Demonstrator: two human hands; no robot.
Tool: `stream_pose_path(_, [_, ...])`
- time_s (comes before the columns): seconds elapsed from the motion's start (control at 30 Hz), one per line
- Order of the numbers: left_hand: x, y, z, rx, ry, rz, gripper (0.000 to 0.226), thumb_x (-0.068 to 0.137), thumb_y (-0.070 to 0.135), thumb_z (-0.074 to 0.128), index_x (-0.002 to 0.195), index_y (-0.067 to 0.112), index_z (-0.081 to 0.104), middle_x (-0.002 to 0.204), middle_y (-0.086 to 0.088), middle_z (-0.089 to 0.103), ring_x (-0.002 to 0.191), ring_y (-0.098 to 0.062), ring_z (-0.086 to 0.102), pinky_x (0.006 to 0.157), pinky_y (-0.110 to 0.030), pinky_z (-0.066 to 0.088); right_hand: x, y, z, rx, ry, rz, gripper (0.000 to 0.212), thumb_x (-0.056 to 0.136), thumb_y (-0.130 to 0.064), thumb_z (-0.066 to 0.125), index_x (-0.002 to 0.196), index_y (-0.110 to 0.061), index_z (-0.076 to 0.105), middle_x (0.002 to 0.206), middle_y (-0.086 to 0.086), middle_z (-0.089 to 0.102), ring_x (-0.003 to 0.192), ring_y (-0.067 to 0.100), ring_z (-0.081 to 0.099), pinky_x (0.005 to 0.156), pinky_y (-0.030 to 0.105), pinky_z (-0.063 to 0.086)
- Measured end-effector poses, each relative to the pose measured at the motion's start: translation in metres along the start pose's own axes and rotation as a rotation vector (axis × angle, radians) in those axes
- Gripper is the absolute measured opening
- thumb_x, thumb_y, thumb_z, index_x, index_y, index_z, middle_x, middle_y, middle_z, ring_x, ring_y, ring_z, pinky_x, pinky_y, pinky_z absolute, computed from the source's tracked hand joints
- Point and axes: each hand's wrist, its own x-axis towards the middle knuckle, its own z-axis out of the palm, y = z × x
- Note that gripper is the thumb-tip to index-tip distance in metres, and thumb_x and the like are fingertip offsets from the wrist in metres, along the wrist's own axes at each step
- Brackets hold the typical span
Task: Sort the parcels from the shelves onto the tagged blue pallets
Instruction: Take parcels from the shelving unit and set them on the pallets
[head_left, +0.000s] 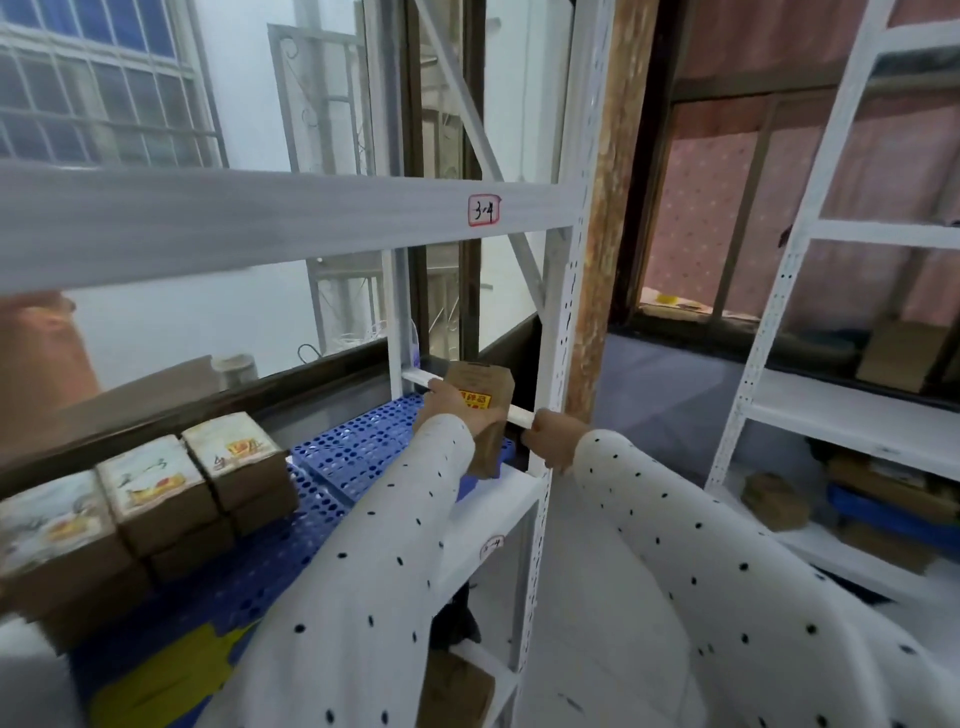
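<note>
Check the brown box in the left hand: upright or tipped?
Upright. The brown box stands on end in the left hand, red-yellow label facing the camera, its bottom at the blue pallet edge.

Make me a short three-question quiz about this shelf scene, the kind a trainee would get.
1. True or false: the left hand has its grip on a brown parcel.
2. What colour is the perforated pallet on the shelf? A red, B blue, C green.
3. What does the right hand hold?

Key
1. True.
2. B.
3. Nothing that shows; it is a closed fist beside the shelf post, and whether it touches the post cannot be told.
</note>
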Motion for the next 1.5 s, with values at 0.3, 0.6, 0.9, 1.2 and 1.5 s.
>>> stream_pose_path(0.3, [0.078, -0.019, 0.005, -0.461, 0.004, -0.271, 0.095, 0.066, 0.065, 0.068, 0.138, 0.008, 0.041, 0.132, -0.014, 0.051, 0.117, -0.035, 0.052, 0.102, -0.046, 0.042, 0.103, -0.011, 0.022, 0.331, -0.307, 0.077, 0.063, 0.094, -0.057, 0.037, 0.138, -0.012, 0.039, 0.133, 0.016, 0.054, 0.099, 0.028, 0.064, 0.072, 0.035, 0.054])
stream_pose_path(0.6, [0.134, -0.031, -0.006, -0.940, 0.178, -0.395, 0.053, 0.089, 0.049, 0.050, 0.124, 0.010, 0.057, 0.120, -0.014, 0.059, 0.097, -0.027, 0.054, 0.090, -0.038, 0.043, 0.196, -0.045, 0.031, 0.579, -0.651, -0.131, 0.065, 0.094, -0.055, 0.040, 0.143, -0.012, 0.037, 0.130, 0.016, 0.052, 0.094, 0.026, 0.063, 0.076, 0.037, 0.054])
stream_pose_path(0.9, [0.135, -0.063, -0.030, -0.869, 0.403, -0.533, 0.047, 0.093, 0.043, 0.047, 0.126, 0.011, 0.053, 0.117, -0.016, 0.061, 0.102, -0.030, 0.059, 0.090, -0.038, 0.048, 0.238, -0.086, 0.068, 0.641, -0.873, -0.249, 0.027, 0.095, -0.036, 0.054, 0.112, -0.017, 0.056, 0.101, 0.004, 0.065, 0.085, 0.023, 0.066, 0.074, 0.038, 0.058])
stream_pose_path(1.2, [0.152, -0.111, -0.042, -0.575, 0.536, -0.633, 0.066, 0.094, 0.053, 0.040, 0.132, 0.000, 0.050, 0.133, -0.020, 0.053, 0.123, -0.035, 0.049, 0.106, -0.038, 0.036, 0.250, -0.134, 0.124, 0.566, -0.797, -0.314, 0.036, 0.093, -0.042, 0.052, 0.113, -0.012, 0.051, 0.118, 0.014, 0.059, 0.107, 0.033, 0.060, 0.090, 0.047, 0.053])
stream_pose_path(1.5, [0.164, -0.130, -0.037, 0.112, 0.367, -0.752, 0.027, 0.099, 0.015, 0.043, 0.119, 0.005, 0.058, 0.118, -0.014, 0.062, 0.108, -0.028, 0.060, 0.095, -0.036, 0.048, 0.256, -0.145, 0.162, 0.396, -0.607, -0.345, 0.048, 0.094, -0.029, 0.055, 0.133, -0.007, 0.039, 0.136, 0.011, 0.049, 0.122, 0.027, 0.049, 0.091, 0.034, 0.044])
